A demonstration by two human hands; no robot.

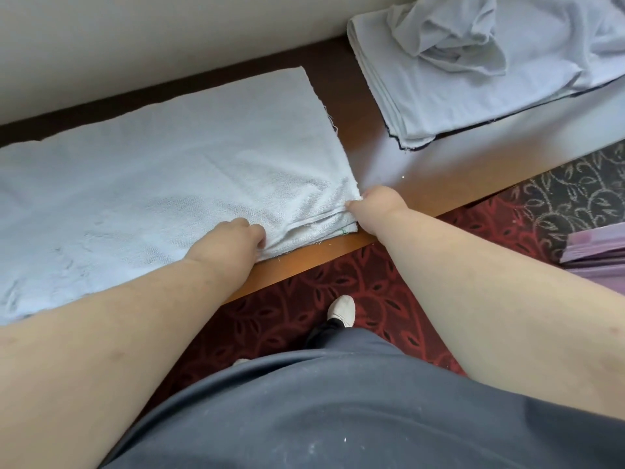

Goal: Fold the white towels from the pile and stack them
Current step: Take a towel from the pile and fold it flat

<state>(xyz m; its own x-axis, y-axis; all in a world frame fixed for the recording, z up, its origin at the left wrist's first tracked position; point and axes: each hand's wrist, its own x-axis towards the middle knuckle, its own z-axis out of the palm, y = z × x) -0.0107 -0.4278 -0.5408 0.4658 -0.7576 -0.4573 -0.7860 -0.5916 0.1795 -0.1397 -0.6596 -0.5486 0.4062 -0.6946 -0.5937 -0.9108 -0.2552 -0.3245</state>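
On the brown wooden desk [389,184], the half-folded white terry towel [162,184] stretches away leftward from its near right corner, where the left hand [233,240] and right hand [378,206] are pinching its layered edges.

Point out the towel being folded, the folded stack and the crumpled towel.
towel being folded [189,157], head view, flat middle.
folded stack [439,110], head view, top layer's bare front.
crumpled towel [453,32], head view, bunched centre.

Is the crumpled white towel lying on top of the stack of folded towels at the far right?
Yes, the crumpled white towel sits bunched on the stack of folded white towels.
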